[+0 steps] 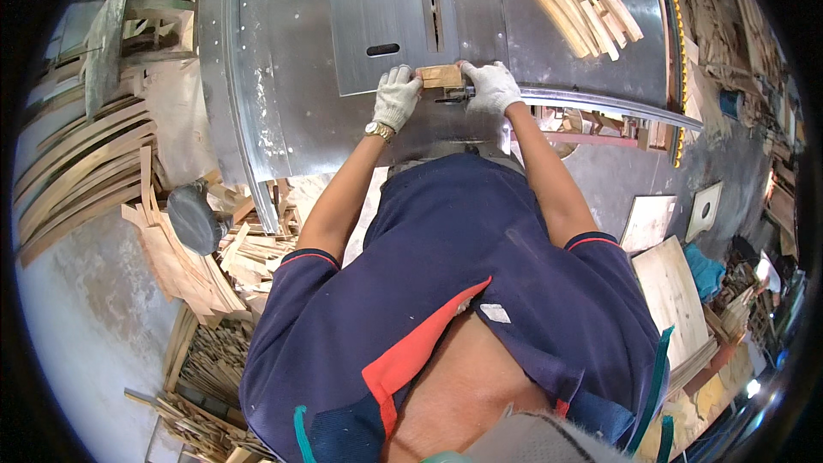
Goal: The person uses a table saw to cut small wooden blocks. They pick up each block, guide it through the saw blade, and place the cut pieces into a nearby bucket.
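A short light-brown wood block [441, 76] lies crosswise on the grey metal saw table [296, 51], at the near end of the slot with the saw blade [435, 24]. My left hand [395, 96], in a white glove with bare fingertips, grips the block's left end. At its right end, my right hand [492, 88] in a matching glove pinches the block, its fingertips on the far corner. Just below the block, by my right hand, sits a small dark metal fitting [451, 96]; my glove partly hides it.
Several cut wood strips [587, 10] lie at the table's far right. A metal rail [600, 101] runs rightward from my right wrist. Curved boards [86, 167] are stacked at the left, near a dark round stool [195, 218] and offcuts [253, 257]. Panels [673, 291] lean at the right.
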### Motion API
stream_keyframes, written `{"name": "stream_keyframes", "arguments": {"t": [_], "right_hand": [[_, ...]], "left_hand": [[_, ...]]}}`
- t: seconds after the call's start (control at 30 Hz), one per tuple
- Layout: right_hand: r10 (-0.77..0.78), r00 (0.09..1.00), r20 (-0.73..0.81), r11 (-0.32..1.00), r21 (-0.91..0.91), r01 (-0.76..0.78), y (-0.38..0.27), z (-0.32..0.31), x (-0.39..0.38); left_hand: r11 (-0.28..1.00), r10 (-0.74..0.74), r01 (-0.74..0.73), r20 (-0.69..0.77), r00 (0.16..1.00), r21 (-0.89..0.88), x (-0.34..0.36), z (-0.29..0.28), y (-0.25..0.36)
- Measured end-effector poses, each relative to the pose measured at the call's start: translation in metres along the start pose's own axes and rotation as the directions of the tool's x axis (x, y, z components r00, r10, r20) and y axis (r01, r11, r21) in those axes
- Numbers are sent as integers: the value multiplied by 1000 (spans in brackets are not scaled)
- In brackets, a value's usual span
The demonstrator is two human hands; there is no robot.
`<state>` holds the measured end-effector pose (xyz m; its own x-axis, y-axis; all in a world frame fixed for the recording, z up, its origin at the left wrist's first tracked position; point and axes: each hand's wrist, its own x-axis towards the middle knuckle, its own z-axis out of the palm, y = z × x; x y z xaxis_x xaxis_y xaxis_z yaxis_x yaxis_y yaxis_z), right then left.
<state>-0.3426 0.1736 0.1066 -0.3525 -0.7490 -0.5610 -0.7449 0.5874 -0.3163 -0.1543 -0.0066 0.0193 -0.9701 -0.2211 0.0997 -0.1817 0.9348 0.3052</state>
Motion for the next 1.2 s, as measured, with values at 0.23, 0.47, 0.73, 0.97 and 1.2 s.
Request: {"name": "stream_keyframes", "arguments": {"t": [0.23, 0.47, 0.73, 0.97, 1.2], "right_hand": [[-41, 992, -120, 999, 3, 42, 19, -36, 52], [-27, 991, -132, 1000, -2, 27, 33, -75, 102], [-34, 990, -135, 999, 13, 36, 48, -100, 139], [-45, 990, -133, 999, 10, 46, 50, -117, 157], [-37, 993, -116, 999, 24, 40, 58, -128, 175]], "left_hand": [[994, -14, 11, 27, 1000, 111, 61, 0, -29], [987, -97, 92, 36, 995, 134, 118, 2, -54], [983, -137, 127, 67, 988, 133, 162, 0, -73], [980, -123, 110, 66, 990, 169, 184, -2, -87], [979, -142, 123, 110, 984, 163, 204, -6, -94]]}}
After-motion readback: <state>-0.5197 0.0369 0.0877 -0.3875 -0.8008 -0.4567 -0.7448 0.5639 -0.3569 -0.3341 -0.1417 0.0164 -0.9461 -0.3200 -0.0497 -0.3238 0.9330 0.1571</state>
